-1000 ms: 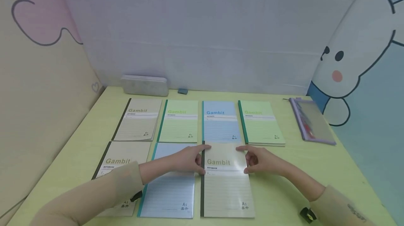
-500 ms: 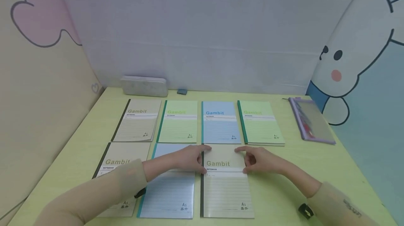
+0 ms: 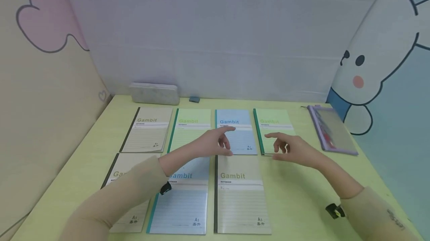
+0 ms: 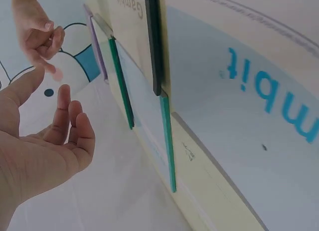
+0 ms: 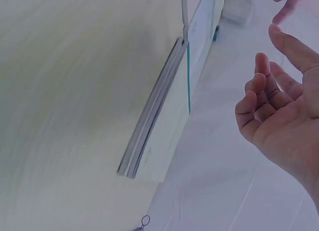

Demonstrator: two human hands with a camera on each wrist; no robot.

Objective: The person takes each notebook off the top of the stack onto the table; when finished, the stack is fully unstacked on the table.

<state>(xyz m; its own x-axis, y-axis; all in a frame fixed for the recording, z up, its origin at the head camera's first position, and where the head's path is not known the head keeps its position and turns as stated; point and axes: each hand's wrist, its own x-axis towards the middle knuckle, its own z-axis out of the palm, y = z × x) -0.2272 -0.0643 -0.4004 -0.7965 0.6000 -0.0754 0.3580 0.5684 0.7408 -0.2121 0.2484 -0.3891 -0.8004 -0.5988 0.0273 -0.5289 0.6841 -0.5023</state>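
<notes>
My left hand (image 3: 213, 142) is raised over the back-row blue notebook (image 3: 243, 142), its fingers loosely bent and holding nothing. The right hand (image 3: 297, 151) hovers near the lower edge of the back-right green notebook (image 3: 273, 116), likewise holding nothing. Below and between the hands lies a cream notebook (image 3: 242, 207) with a dark spine, flat in the front row. To its left is a front-row blue notebook (image 3: 181, 209), partly under the left forearm in this view. In the right wrist view, the green notebook (image 5: 167, 136) shows as a stack of two beyond my right hand (image 5: 284, 111).
Another cream notebook (image 3: 146, 136) and a green notebook (image 3: 195, 116) fill the back row's left. A further cream notebook (image 3: 131, 211) lies front left, partly behind the sleeve. At the back are a grey case (image 3: 154, 94) and a small eraser-like block (image 3: 194, 99); a purple-edged zip pouch (image 3: 336, 129) lies right.
Both hands have come off the top edges of the front-row cream notebook and risen up and away; the right has also moved rightward. The cream notebook stays in place.
</notes>
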